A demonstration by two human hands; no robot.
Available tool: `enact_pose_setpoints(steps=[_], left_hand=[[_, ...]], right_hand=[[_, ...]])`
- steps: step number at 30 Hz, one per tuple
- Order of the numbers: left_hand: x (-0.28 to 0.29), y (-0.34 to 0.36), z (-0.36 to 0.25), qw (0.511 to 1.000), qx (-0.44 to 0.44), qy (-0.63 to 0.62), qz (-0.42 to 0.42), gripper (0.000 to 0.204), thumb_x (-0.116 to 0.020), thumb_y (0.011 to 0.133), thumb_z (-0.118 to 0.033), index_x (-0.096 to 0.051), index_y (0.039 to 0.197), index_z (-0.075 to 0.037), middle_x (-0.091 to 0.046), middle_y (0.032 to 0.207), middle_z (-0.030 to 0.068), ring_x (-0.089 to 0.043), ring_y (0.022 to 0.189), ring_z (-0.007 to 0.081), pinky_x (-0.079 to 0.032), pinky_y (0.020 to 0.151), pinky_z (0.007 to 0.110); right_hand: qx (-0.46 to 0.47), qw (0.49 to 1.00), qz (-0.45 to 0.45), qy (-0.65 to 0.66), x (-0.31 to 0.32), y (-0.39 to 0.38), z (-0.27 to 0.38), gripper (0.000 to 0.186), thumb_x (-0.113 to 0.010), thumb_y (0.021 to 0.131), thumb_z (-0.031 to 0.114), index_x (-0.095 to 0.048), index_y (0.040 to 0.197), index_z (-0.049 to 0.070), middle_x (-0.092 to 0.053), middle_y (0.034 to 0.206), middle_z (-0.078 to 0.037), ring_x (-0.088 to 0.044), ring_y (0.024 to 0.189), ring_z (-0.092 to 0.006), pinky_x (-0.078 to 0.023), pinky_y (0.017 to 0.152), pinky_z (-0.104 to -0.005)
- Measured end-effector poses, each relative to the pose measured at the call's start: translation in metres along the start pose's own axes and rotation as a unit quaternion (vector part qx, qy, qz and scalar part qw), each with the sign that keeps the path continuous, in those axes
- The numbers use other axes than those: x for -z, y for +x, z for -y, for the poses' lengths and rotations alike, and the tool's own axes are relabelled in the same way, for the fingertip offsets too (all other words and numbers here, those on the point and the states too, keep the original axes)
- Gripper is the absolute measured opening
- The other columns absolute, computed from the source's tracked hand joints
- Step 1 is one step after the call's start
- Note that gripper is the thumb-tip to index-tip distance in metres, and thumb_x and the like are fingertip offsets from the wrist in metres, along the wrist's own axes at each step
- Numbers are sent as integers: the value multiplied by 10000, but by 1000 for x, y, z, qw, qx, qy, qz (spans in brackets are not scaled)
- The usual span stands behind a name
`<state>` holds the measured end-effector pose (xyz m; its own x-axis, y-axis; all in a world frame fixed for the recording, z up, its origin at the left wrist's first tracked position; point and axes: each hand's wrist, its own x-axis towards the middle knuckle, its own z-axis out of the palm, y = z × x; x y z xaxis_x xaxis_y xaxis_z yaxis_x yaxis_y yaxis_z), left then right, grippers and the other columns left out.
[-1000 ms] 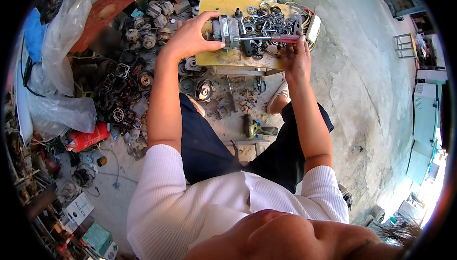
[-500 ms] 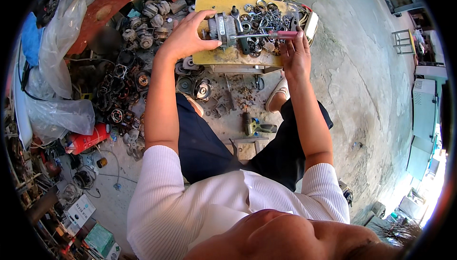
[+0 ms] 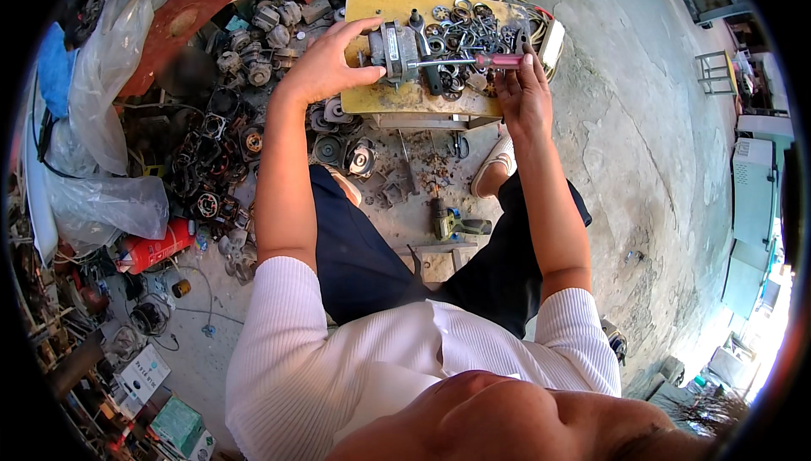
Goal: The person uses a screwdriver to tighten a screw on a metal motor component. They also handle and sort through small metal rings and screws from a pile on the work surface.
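Your left hand [image 3: 325,64] clasps the grey motor body [image 3: 390,45], fingers curled over its far side and thumb along the near edge, pinning it to the small yellow table [image 3: 397,98] in front of you. Your right hand [image 3: 524,94] grips the red-handled screwdriver [image 3: 473,62] by its handle; the metal shaft runs leftward, level with the tabletop, and its tip meets the motor body just beside your left fingers. The motor sits on the left half of the table, with a heap of dark metal rings and washers [image 3: 469,26] spread just behind and to the right of it, some touching the screwdriver shaft. A white block-shaped object [image 3: 553,39] lies at the table's right end, near coiled wires. Below the table, between your knees, a green-and-black power drill [image 3: 452,225] rests on the concrete floor [image 3: 642,149], and a white shoe [image 3: 494,165] shows on your right foot near the table leg. To your left, piles of old motor stators and rotors [image 3: 220,157] crowd the ground, well apart from your hands. Further left lie clear plastic sheeting [image 3: 110,199] and a red canister [image 3: 156,246] on its side.
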<state>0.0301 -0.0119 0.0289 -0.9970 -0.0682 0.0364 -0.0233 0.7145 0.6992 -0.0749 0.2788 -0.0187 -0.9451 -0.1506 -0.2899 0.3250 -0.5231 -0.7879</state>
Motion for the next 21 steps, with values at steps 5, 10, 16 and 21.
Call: enact_pose_setpoints(steps=[5, 10, 16, 21], left_hand=[[-1, 0, -4, 1000, 19, 24, -4, 703, -763, 737, -279, -494, 1383, -215, -471, 1408, 96, -447, 1311, 286, -379, 1056, 404], [-3, -1, -1, 1000, 8, 25, -7, 749, -745, 710, -366, -471, 1396, -239, -466, 1416, 100, -440, 1309, 295, -280, 1107, 448], [-5, 0, 0, 999, 10, 42, -8, 788, -725, 694, -427, -445, 1409, -248, -466, 1417, 94, -432, 1313, 297, -170, 1145, 513], [-6, -1, 0, 998, 12, 57, -11, 804, -721, 692, -433, -427, 1418, -249, -464, 1417, 89, -411, 1330, 298, -115, 1158, 559]], right_hand=[[0, 1000, 19, 15, 5, 5, -3, 379, -535, 999, 241, -482, 1356, 129, -602, 1104, -8, -594, 999, -146, -486, 934, -329], [6, 1000, -10, 21, -10, -5, -1, 344, -483, 1015, 179, -471, 1347, 91, -578, 1193, -96, -567, 1135, -223, -468, 998, -411], [19, 1000, 12, 12, 0, 2, -6, 350, -538, 995, 240, -488, 1328, 149, -585, 1138, -29, -570, 1076, -164, -476, 933, -358], [13, 999, 21, 29, 0, 2, -10, 360, -526, 999, 215, -472, 1350, 155, -571, 1219, -56, -566, 1127, -202, -476, 963, -373]])
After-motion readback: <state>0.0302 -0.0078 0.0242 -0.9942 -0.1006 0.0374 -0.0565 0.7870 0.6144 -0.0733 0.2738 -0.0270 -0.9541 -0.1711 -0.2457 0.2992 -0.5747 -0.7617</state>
